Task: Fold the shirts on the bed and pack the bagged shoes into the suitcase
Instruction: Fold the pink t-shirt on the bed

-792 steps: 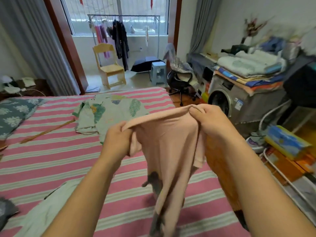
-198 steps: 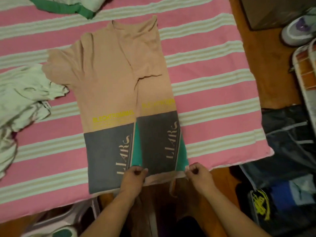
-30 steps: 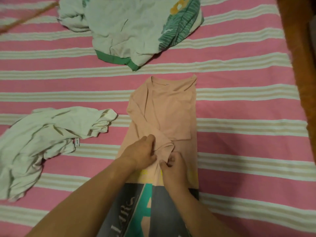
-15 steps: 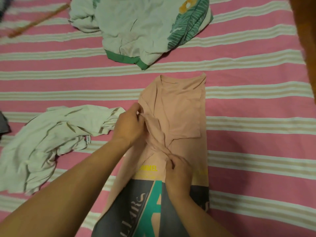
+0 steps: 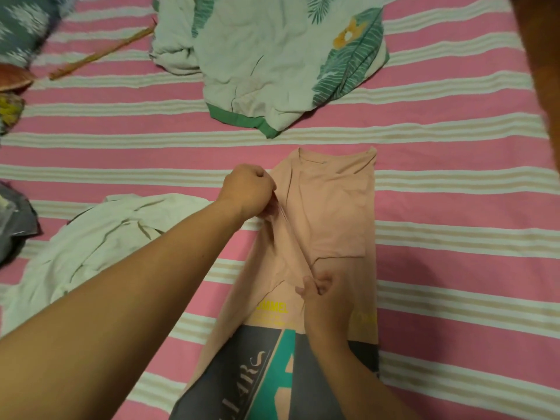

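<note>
Change noted over the last second: my left hand [image 5: 247,190] has travelled from the middle of the peach shirt [image 5: 330,225] up and out to its left shoulder edge, while my right hand [image 5: 321,294] has held its place at mid-chest. The left sleeve, bunched between both hands a second ago, is now drawn out into a taut diagonal band running from upper left to lower centre. Several seconds back the shirt lay with only its right side folded in; both sides are now turned inward, so the garment is a narrow strip. I judge the lengthwise folding of this shirt nearly complete, with the crosswise fold not yet made.

Hands: the left hand is clenched, fingers curled down, pinching the upper end of the sleeve fold at the shirt's left edge. The right hand is closed in a pinch on the lower end of that same fold, just above the yellow print.

Location: the peach shirt lies flat at centre frame on the pink striped bed [image 5: 454,207], collar toward the top, printed hem running out of the bottom edge.

Outstanding: a pale green shirt [image 5: 100,237] lies crumpled at the left, just beside my left forearm, and a leaf-print shirt [image 5: 272,62] lies unfolded at top centre. Neither the bagged shoes nor the suitcase is in view.
</note>
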The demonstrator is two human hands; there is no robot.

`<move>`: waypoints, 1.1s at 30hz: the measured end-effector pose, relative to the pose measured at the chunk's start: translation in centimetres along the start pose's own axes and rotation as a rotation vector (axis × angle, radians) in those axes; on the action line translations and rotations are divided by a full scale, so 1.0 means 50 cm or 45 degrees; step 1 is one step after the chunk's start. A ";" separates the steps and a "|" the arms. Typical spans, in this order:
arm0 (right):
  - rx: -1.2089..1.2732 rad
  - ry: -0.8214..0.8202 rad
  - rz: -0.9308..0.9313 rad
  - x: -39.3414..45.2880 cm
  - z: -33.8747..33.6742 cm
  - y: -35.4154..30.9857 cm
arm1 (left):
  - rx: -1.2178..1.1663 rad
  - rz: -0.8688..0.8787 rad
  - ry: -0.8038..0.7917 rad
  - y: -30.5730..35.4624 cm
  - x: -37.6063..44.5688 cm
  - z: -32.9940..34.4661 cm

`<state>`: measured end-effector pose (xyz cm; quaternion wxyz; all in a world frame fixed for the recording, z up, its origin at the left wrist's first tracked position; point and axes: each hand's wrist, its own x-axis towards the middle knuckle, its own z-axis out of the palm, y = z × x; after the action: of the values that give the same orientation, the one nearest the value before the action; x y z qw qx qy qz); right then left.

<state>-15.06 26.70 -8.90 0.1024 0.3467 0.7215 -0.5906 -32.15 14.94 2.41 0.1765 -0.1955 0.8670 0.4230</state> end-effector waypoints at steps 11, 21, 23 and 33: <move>-0.479 -0.088 0.208 0.072 -0.114 0.017 | 0.444 0.227 -0.202 -0.161 -0.060 0.149; -0.806 0.002 -0.413 0.281 -0.027 -0.118 | 0.809 -0.155 0.111 -0.589 -0.341 0.097; -1.065 -0.136 -0.417 0.323 -0.004 -0.133 | 0.788 -0.211 0.093 -0.619 -0.359 0.088; -0.007 -0.323 0.132 0.237 -0.057 -0.132 | 0.644 -0.378 0.153 -0.699 -0.420 0.032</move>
<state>-27.15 33.42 -9.56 0.2241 0.3057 0.6855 -0.6217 3.24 0.41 -11.84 0.2279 -0.2948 0.9156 0.1510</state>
